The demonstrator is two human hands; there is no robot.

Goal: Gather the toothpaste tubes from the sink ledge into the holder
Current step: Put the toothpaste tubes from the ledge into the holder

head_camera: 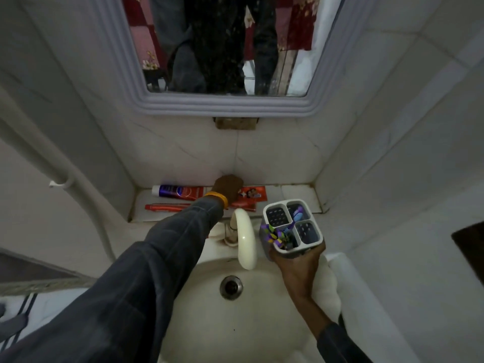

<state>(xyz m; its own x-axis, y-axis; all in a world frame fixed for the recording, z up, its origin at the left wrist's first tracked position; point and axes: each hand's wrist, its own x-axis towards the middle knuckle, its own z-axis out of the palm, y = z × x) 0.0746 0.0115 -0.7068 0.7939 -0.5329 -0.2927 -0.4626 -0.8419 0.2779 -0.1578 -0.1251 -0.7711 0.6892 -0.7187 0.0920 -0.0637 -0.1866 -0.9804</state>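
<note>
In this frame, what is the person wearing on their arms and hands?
Both hands, left hand and right hand, are bare, without gloves. The left sleeve is long, dark grey and creased, with a yellow-orange band at the wrist. The right sleeve is also dark and leaves the forearm uncovered.

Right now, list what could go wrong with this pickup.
1. The holder is held in the right hand over the basin; tipping it could spill the toothbrushes.
2. The left hand reaches across the tubes; its sleeve might sweep one off the ledge.
</note>
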